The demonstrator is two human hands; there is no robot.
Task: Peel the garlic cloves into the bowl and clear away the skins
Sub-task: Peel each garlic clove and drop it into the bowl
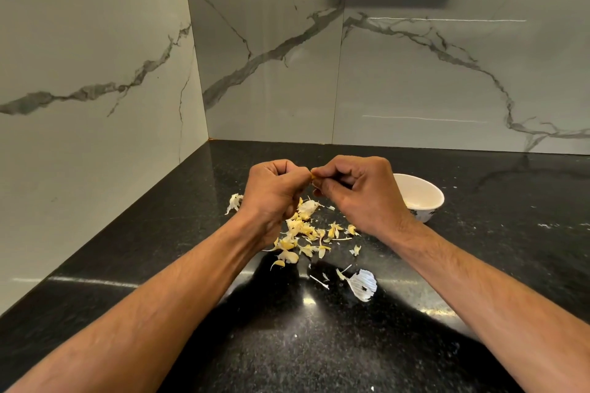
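Your left hand (274, 188) and right hand (357, 191) both pinch 1 garlic clove (313, 176) between them. The bowl (424, 198) sits just behind your right hand, toward the countertop's right edge, so that hand is nearer.

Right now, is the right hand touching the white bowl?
Cannot tell. In the head view the right hand overlaps the bowl's near rim, hiding any contact or gap.

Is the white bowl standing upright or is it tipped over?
Upright: the bowl rests on its base on the counter, its opening facing up.
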